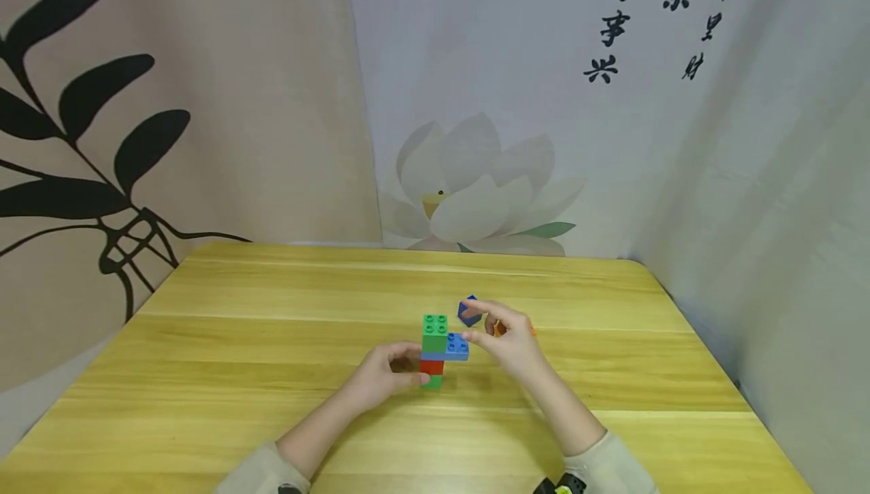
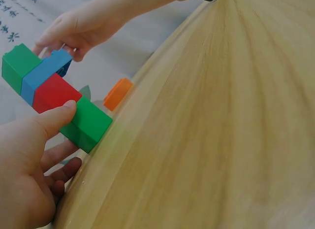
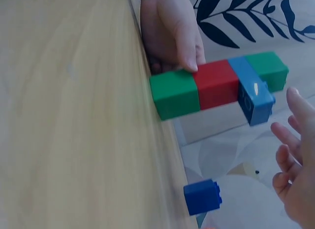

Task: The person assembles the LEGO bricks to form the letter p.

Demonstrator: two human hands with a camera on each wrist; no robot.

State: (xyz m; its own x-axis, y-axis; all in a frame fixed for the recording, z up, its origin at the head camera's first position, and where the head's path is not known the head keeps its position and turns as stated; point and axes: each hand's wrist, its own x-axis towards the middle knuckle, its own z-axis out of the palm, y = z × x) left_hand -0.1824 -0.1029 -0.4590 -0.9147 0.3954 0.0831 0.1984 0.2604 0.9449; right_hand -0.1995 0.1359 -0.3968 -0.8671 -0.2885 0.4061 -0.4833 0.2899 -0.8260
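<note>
A stack of toy bricks stands upright on the table: a green brick [image 1: 433, 384] at the bottom, then a red brick [image 3: 216, 84], a light blue brick [image 1: 458, 347] jutting out to the right, and a green brick [image 1: 435, 337] on top. My left hand [image 1: 381, 375] holds the lower part of the stack, with its thumb at the red and bottom green bricks. Just right of the jutting blue brick is my right hand [image 1: 511, 343], fingers loosely bent and holding nothing. In the right wrist view there is a gap between that hand and the stack.
Behind the stack lies a dark blue brick [image 3: 202, 197], partly covered by my right fingers in the head view. An orange brick [image 2: 118, 94] lies beyond the right hand. The wooden table [image 1: 272, 290] ends at a printed curtain [image 1: 476, 63] at the back.
</note>
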